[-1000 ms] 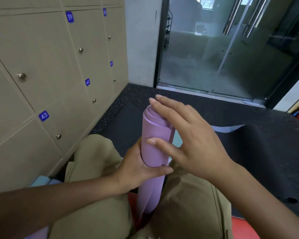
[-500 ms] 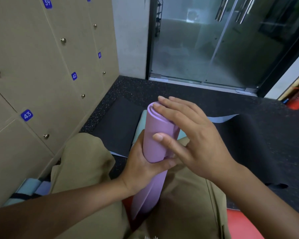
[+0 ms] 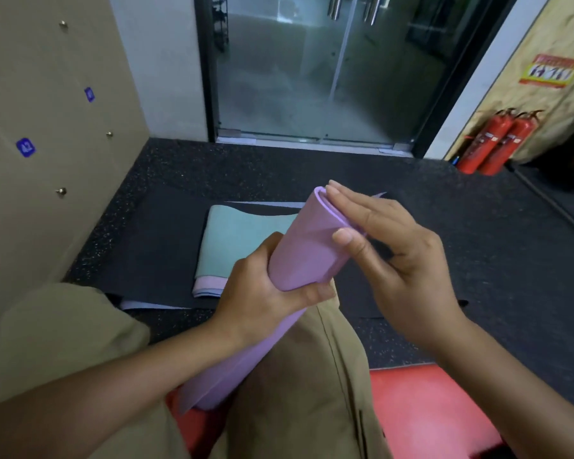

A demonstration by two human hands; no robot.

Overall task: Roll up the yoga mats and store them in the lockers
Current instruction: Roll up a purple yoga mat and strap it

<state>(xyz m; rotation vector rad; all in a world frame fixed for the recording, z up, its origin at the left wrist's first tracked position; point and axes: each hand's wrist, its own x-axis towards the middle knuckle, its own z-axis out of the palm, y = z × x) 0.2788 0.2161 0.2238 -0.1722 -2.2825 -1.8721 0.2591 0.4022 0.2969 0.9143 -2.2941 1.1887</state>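
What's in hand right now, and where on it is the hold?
The left hand grips the rolled purple mat around its middle; the right hand's straight fingers press its upper end.

Purple mat [image 3: 307,256], teal mat [image 3: 237,240], speckled black floor [image 3: 478,207].

It looked like a gym's locker area; numbered tan lockers [image 3: 47,127] lined the left wall; speckled rubber flooring [image 3: 444,200] met glass doors [image 3: 312,67]; two red fire extinguishers [image 3: 491,144] stood nearby.
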